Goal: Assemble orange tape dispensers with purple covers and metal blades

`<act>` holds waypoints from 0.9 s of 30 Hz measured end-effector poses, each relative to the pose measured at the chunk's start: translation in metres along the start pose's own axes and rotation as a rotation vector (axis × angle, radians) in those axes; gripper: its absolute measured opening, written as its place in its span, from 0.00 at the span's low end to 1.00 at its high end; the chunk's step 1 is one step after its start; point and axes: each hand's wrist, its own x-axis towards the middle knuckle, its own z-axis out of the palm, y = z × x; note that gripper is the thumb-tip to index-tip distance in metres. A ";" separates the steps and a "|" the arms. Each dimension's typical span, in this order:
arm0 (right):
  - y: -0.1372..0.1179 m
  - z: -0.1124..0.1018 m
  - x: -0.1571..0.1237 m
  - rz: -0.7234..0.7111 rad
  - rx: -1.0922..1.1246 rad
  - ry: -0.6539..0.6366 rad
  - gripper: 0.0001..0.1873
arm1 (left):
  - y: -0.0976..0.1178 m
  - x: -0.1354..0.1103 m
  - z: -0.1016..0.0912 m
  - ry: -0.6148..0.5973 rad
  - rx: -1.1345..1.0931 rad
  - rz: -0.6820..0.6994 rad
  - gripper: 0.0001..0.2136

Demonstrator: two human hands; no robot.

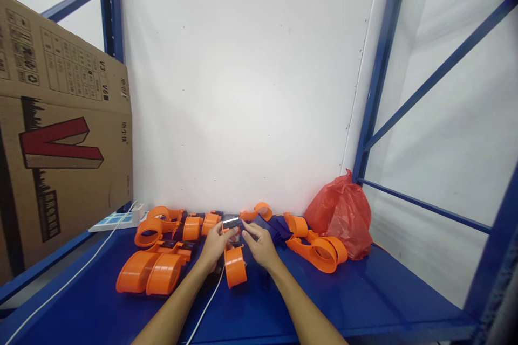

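Near the middle of the blue shelf, both my hands meet over one small assembly. My left hand (217,245) is closed around a dark piece (231,222) with a bright white strip along it. My right hand (258,244) pinches the right end of that piece, where a bit of dark blue shows between the fingertips. Just below the fingers sits an orange ring-shaped plastic part (235,267), which looks joined to the dark piece; the joint is hidden by my hands. A white cable (208,307) runs from the front edge up beneath my left hand.
Several orange ring-shaped parts (165,275) with dark ends lie at left. Loose orange parts (319,252) and dark blue pieces (278,228) lie right, beside a red plastic bag (342,215). A cardboard box (81,91) stands left; a white plug (138,212) sits behind.
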 end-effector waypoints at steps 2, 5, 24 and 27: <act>-0.003 0.000 0.000 -0.038 -0.028 0.008 0.19 | 0.000 0.001 0.000 0.001 -0.001 0.001 0.18; -0.005 -0.001 -0.001 -0.085 -0.100 0.014 0.20 | 0.001 0.000 0.000 -0.010 0.000 -0.007 0.18; -0.006 -0.001 -0.004 0.008 -0.040 0.173 0.21 | -0.001 -0.003 0.005 -0.111 -0.299 -0.101 0.34; -0.005 -0.005 0.002 0.209 0.300 0.097 0.25 | 0.005 -0.012 0.008 -0.253 -0.333 -0.224 0.45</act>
